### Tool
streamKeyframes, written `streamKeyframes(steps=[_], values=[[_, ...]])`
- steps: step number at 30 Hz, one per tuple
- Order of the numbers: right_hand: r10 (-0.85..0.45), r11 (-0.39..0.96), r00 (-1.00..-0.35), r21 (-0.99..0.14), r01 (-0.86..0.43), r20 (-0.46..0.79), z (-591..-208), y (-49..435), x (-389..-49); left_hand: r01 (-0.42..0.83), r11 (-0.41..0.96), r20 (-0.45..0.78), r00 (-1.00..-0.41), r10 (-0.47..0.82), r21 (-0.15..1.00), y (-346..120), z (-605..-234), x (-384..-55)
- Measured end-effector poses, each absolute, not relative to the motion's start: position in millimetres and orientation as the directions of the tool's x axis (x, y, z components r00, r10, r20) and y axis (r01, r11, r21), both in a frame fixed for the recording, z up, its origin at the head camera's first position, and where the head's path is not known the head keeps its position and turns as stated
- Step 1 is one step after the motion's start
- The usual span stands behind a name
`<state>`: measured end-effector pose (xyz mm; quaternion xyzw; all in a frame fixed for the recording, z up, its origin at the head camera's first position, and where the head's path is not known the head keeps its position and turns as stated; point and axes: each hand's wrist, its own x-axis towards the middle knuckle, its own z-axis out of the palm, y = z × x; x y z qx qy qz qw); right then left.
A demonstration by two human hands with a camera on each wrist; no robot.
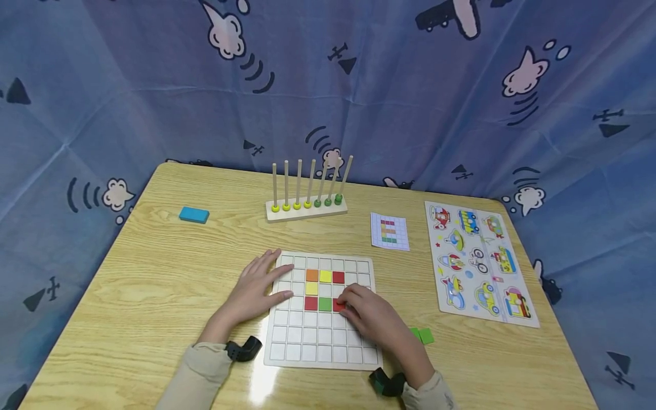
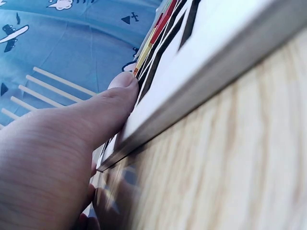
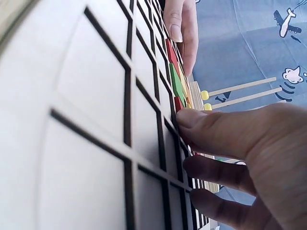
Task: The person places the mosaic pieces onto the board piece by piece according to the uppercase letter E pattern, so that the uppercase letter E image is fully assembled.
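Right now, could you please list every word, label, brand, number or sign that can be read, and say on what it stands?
No text can be read in any view.
Puzzle board: any print is too small to read.
Right sleeve: a faint mark, too blurred.

head: bright, glare on tabletop [image 1: 128,285] | left wrist: foreground blurred | right wrist: board [image 3: 86,167] soft up close

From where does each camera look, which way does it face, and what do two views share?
Head: worn on the head, facing forward and down at the white grid board; left hand, right hand and sleeves show.
Left wrist: worn there, facing along the board's edge towards the blue curtain; that hand shows.
Right wrist: worn there, facing across the board; both hands show.
Head and right wrist both show the green tile between two red tiles.
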<state>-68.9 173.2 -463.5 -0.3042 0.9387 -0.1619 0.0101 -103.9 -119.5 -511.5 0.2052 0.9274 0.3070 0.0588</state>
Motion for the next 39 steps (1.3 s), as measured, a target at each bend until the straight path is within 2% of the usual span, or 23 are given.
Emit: streamKeyframes(steps=[10,15,20,27,32,36,39], values=[[-0.57,0.763,-0.817,-0.313,-0.566,0.087,-463.9,171.8,-68.7,0.358,0.719,0.043,-0.908,0.417,0.595,-119.8,-512.8,-102.8],[-0.534,0.795,-0.842,-0.296,-0.53,0.073,-459.1,177.4,-64.7,0.352,0.724,0.027,-0.908,0.419,0.593,-120.0,-512.8,-101.5],[-0.434,0.86,-0.9,-0.281,-0.427,0.038,-446.1,200.7,-55.5,0.353,0.723,0.028,-0.907,0.42,0.594,-119.7,-512.2,-101.8],[-0.258,0.925,-0.963,-0.308,-0.223,-0.078,-438.8,252.5,-39.7,0.354,0.726,0.026,-0.907,0.421,0.59,-120.3,-511.7,-103.9],[-0.183,0.933,-0.969,-0.339,-0.118,-0.167,-437.5,278.6,-29.2,0.353,0.727,0.029,-0.908,0.418,0.588,-120.8,-511.6,-103.9],[-0.127,0.935,-0.952,-0.353,-0.022,-0.278,-437.4,287.9,-21.8,0.363,0.722,0.046,-0.907,0.418,0.589,-119.7,-510.2,-103.1],[-0.11,0.935,-0.943,-0.354,0.009,-0.315,-438.7,291.0,-18.9,0.362,0.722,0.045,-0.908,0.417,0.589,-119.0,-510.1,-102.9]])
